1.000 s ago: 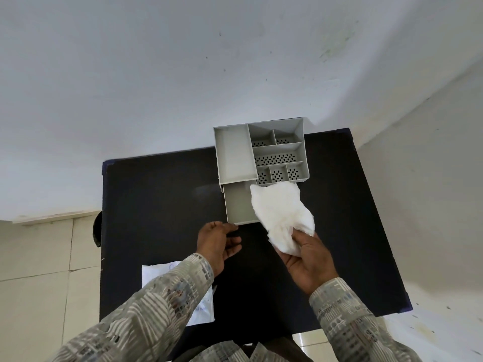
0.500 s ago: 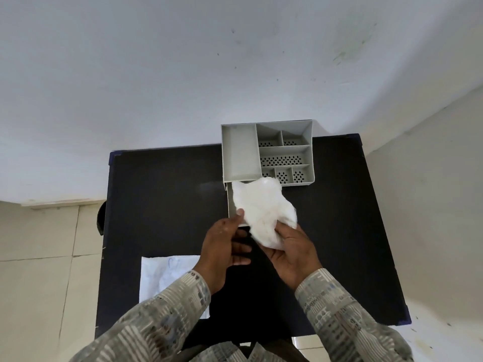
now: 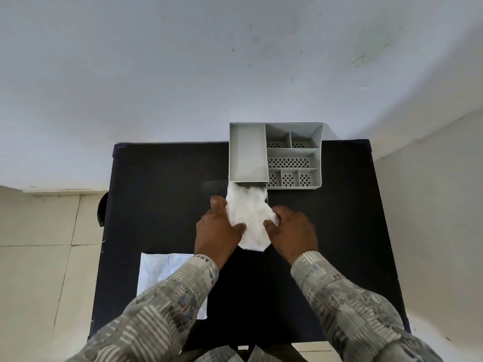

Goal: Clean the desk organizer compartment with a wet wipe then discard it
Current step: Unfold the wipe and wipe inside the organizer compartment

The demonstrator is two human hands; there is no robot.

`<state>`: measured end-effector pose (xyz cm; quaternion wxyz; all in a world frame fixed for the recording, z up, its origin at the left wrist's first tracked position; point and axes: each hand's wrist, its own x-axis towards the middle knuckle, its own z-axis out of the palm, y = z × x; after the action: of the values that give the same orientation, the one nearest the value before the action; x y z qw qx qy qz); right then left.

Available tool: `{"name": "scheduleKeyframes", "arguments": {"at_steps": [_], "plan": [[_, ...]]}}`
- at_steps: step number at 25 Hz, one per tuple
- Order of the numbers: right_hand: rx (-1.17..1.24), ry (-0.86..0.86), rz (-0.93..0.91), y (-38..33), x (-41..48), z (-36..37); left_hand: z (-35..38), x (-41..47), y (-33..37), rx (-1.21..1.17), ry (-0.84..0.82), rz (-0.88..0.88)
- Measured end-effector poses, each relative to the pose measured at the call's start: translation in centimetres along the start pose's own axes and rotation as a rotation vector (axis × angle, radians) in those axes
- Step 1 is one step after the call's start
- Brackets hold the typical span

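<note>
A grey desk organizer (image 3: 248, 152) with several compartments stands at the far edge of a black table (image 3: 162, 205), against the wall. Its pulled-out drawer sticks toward me and is almost fully covered by a crumpled white wet wipe (image 3: 249, 218). My left hand (image 3: 217, 231) pinches the wipe's left side, thumb on top. My right hand (image 3: 290, 231) grips the wipe's right side. Both hands hold the wipe spread over the drawer; the drawer's inside is hidden beneath it.
A white wipe packet (image 3: 162, 273) lies on the table's near left, partly under my left sleeve. A dark round object (image 3: 102, 209) peeks out past the table's left edge. Tiled floor lies left, pale floor right.
The wipe moved left from beside the drawer to over it. My left hand came up and took hold of the wipe's left side. The right hand followed leftward and lowered.
</note>
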<state>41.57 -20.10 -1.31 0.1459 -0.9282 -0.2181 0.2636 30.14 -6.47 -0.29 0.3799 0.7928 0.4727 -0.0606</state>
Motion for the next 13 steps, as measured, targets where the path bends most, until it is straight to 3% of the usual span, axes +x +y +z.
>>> {"name": "scheduleKeyframes", "arguments": {"at_steps": [6, 10, 13], "plan": [[-0.109, 0.123, -0.008, -1.8, 3.4, 0.0, 0.3, 3.3, 0.8, 0.179, 0.053, 0.184], [-0.208, 0.182, -0.014, -1.8, 3.6, 1.0, 1.5, 3.9, 1.5, 0.599, -0.09, 0.45], [-0.229, 0.193, -0.046, -1.9, 3.5, 1.6, 1.2, 5.3, 2.0, 0.729, -0.054, 0.513]]}}
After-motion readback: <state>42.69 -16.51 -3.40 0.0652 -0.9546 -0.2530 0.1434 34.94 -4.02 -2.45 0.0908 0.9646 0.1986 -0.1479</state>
